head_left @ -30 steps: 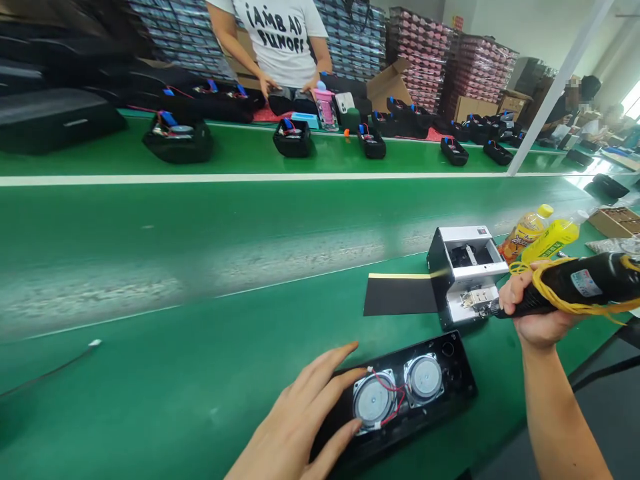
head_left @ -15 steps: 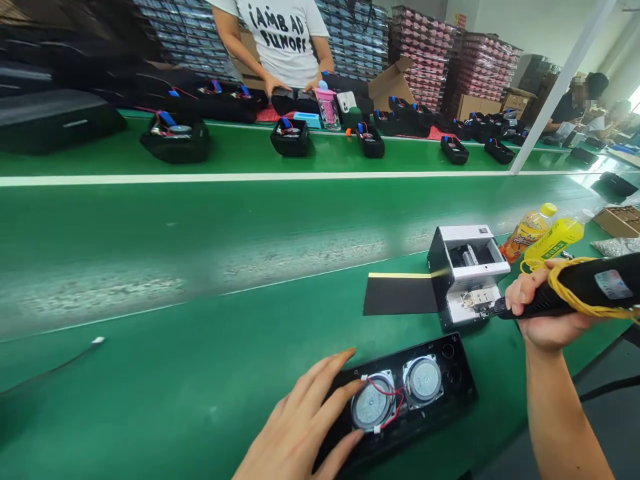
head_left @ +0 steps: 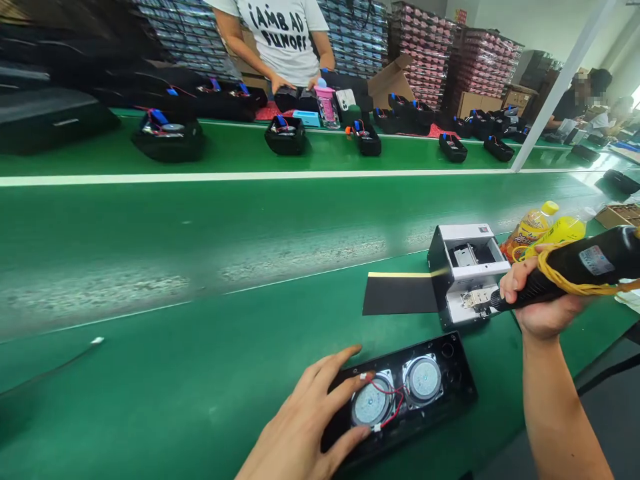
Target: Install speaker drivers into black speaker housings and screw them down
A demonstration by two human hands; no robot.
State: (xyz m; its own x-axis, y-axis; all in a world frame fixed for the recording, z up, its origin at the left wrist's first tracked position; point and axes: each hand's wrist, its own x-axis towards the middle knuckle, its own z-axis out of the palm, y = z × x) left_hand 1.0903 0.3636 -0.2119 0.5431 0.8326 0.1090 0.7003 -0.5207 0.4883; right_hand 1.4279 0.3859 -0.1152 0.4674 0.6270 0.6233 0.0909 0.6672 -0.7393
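Note:
My right hand is wrapped round a black electric screwdriver with a yellow cord looped about it. Its tip end meets the front of a small white-and-black screw feeder. Below lies a black speaker housing, open side up, with two round silver speaker drivers joined by red wires with white plugs. Over the housing's left end, my left hand has its fingers spread, touching the housing near the left driver and covering part of it.
Behind the feeder stand two drink bottles. A black sheet lies left of it. A thin cable lies at far left. Across the green belt, a co-worker in a white T-shirt stands behind several black housings.
The screwdriver's rear end has swung up, and its front has shifted slightly left and up at the feeder. My left hand has slid slightly right over the housing.

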